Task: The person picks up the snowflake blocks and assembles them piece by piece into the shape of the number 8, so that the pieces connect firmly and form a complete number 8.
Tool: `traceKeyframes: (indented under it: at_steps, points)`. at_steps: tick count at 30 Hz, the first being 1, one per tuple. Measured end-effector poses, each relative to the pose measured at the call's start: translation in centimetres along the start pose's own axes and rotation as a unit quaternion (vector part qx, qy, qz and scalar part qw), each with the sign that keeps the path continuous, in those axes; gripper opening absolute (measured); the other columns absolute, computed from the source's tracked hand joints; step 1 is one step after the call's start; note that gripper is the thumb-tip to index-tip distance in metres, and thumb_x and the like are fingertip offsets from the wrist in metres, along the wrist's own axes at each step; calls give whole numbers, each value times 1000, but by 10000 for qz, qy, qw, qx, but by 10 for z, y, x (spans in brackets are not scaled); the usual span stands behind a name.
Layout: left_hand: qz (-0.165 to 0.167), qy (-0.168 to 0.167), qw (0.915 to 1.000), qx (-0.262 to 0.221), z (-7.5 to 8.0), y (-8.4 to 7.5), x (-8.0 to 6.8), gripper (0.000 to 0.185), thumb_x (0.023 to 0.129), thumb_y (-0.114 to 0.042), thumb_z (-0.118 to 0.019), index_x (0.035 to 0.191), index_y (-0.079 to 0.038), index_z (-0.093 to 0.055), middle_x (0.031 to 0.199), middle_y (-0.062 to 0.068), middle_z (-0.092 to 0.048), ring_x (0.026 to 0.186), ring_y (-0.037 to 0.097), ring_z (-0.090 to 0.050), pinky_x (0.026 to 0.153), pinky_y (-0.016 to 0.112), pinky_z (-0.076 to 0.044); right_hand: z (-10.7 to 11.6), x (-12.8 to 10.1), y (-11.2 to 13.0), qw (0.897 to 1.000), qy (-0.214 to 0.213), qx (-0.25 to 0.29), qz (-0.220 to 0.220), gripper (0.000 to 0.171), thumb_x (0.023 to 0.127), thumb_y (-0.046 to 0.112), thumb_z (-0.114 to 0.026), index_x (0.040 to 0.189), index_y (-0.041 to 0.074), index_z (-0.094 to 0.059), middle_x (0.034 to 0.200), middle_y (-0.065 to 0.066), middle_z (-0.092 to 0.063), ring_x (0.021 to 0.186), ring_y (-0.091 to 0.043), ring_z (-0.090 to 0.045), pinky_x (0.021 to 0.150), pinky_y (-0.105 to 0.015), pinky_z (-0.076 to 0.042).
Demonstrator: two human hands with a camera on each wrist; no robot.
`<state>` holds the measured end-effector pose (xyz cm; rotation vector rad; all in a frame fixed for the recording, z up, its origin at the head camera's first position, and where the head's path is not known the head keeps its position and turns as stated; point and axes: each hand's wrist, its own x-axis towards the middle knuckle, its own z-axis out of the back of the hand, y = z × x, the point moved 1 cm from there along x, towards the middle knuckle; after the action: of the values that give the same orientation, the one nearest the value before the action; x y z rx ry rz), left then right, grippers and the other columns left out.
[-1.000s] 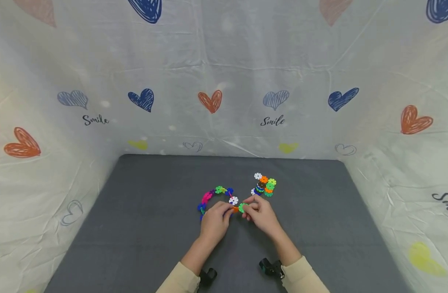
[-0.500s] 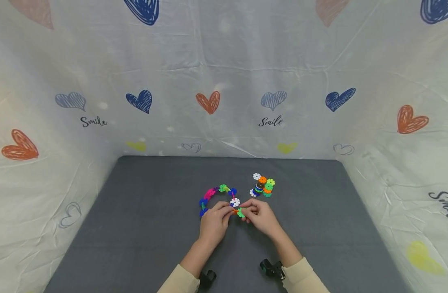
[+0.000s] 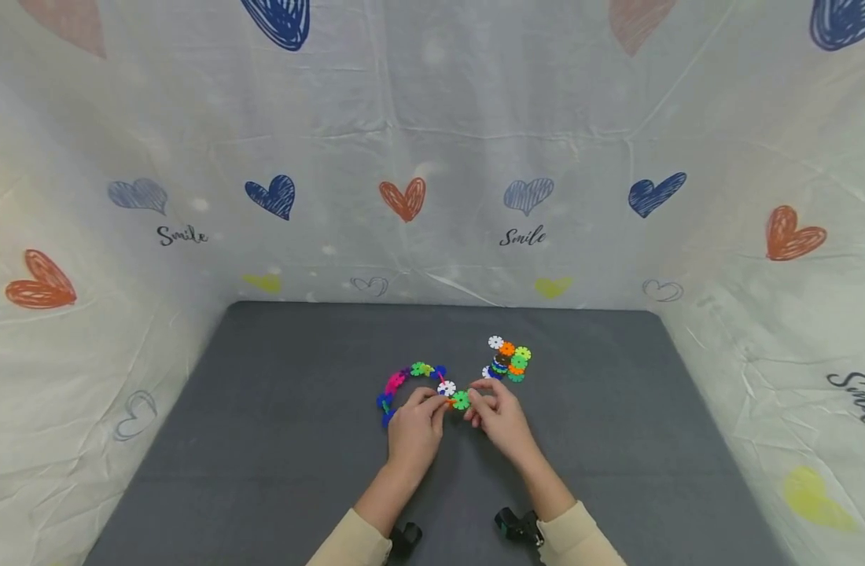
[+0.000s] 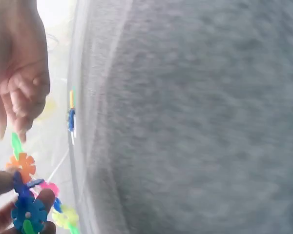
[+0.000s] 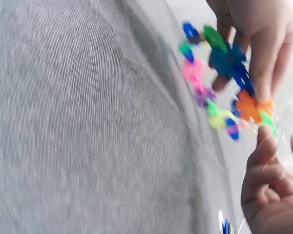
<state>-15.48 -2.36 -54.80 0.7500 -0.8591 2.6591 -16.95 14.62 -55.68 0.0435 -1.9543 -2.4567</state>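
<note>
In the head view my left hand (image 3: 414, 428) pinches a chain of plastic snowflake discs (image 3: 395, 383) near its orange disc (image 5: 251, 107). The chain curves in a ring, with blue, pink, purple, green, yellow and white discs. A green disc (image 3: 461, 400) is joined to the orange one and points toward my right hand (image 3: 503, 417). In the right wrist view that hand's thumb and forefinger stand apart, with the forefinger tip close by the green disc's edge. Whether it touches the disc is hard to tell. My left palm hides part of the ring.
A small cluster of loose snowflake discs (image 3: 517, 362), white, orange, green, yellow and blue, lies beyond my right hand on the grey tabletop (image 3: 298, 354). Behind and at both sides hangs a pale curtain (image 3: 461, 157) printed with hearts.
The ring dipped slightly right, then swung back left and up. My right fingers, earlier pinching the green disc, have now drawn off to its edge.
</note>
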Motion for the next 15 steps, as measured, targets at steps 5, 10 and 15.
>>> traceKeyframes:
  at_steps: [5, 10, 15]
  points:
    - [624, 259, 9976, -152, -2, 3, -2, 6, 84, -10, -81, 90, -10, -80, 95, 6, -67, 78, 22, -70, 70, 44, -58, 21, 8, -8, 9965, -443, -694, -107, 21, 100, 18, -66, 112, 2, -67, 74, -10, -72, 59, -15, -59, 57, -25, -47]
    - [951, 937, 9910, -136, -3, 3, 0, 9, 84, -8, -81, 93, -8, -79, 100, 11, -64, 85, 27, -70, 76, 48, -58, 48, 23, -17, 9862, -863, -1382, -309, 22, 96, 22, -70, 109, 4, -70, 81, -10, -74, 63, -13, -59, 58, -26, -47]
    - [1041, 1279, 9863, 70, -3, 5, 3, 18, 85, -11, -81, 103, -12, -76, 102, 10, -63, 88, 28, -67, 75, 46, -57, 67, 36, -24, 9714, -1171, -2031, -370, 25, 92, 22, -74, 107, 2, -71, 82, -9, -72, 66, -16, -60, 61, -30, -48]
